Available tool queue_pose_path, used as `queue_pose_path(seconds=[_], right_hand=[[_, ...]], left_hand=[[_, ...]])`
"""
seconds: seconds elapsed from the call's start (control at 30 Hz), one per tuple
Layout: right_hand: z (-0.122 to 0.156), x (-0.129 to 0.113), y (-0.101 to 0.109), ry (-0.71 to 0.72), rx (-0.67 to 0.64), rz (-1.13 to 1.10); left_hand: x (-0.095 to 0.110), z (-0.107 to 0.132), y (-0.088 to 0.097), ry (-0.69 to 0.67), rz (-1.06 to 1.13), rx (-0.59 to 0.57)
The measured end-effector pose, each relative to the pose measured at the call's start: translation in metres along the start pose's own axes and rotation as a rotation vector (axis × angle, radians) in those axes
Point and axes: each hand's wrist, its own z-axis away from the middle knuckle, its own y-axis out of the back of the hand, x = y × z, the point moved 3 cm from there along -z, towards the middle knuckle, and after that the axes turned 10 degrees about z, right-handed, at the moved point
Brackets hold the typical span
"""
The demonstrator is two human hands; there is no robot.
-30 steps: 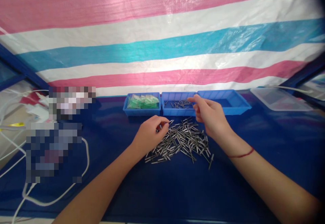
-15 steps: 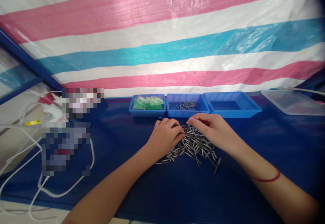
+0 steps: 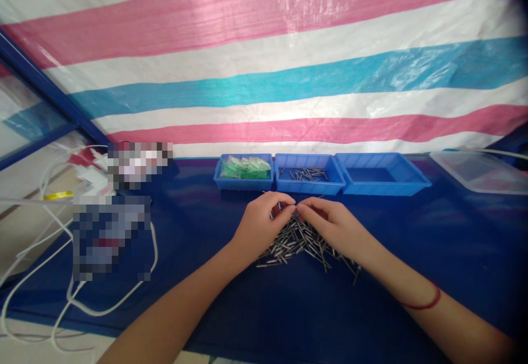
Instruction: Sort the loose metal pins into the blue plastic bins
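A loose pile of metal blind rivets (image 3: 305,237), thin shiny pins, lies on the blue table. Over the pile's left side is my left hand (image 3: 264,224), thumb and forefinger pinched together. My right hand (image 3: 334,221) reaches in from the right, its thumb and forefinger also pinched. The fingertips of both hands meet above the back of the pile. Whatever they pinch is too small and covered to make out. Just behind, the middle blue bin (image 3: 309,189) holds some more rivets.
A left blue bin (image 3: 243,185) contains green-and-clear plastic packets. The right blue bin (image 3: 388,188) stands beside the middle one. A clear plastic lid (image 3: 474,174) lies at the far right. White cables (image 3: 154,243) loop over the table's left side. A striped sheet (image 3: 264,89) hangs behind.
My right hand has moved left and down to my left hand, so their fingertips now meet. My left hand has turned, its thumb and forefinger closing. The view has shifted slightly.
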Motion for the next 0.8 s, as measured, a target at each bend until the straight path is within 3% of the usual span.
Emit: queue_pose_path(seconds=[0.27,0.53,0.8], right_hand=[[0.004,-0.015,0.005,0.004,0.012,-0.175],[0.005,-0.008,0.002,-0.081,0.037,-0.333],[0.007,-0.007,0.006,-0.024,0.201,-0.38]], left_hand=[[-0.007,0.002,-0.006,0.184,0.298,0.077],[-0.003,0.002,-0.003,0.149,0.325,0.102],[-0.013,0.001,-0.005,0.154,0.395,0.092]])
